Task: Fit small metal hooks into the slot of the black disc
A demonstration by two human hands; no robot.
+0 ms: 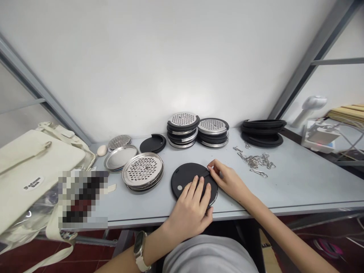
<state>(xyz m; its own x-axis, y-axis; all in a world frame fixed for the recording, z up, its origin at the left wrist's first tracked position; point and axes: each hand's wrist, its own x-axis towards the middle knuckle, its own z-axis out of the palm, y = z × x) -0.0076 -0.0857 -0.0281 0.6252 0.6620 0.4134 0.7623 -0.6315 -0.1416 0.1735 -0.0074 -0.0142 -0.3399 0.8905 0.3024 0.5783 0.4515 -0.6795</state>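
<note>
A black round disc (187, 175) with a small pale dot lies on the table near the front edge. Stretched across its top are the fingers of my left hand (195, 204), with the thumb bent at the near right edge, holding it. My right hand (226, 177) pinches a small metal clip (208, 169) at the disc's upper right rim; the fingertips hide most of the clip. To the right lies a loose pile of silver wire clips (257, 161). Left of the disc sits a stack of round metal grater plates (143, 170).
Behind stand two stacks of black-rimmed perforated discs (183, 131), a crescent-cut black disc (152, 143), and stacked black rings (263, 134). Plain metal plates (121, 157) lie left. A cream bag (31, 170) hangs over the left edge. At right are a white device (309, 108) and cables.
</note>
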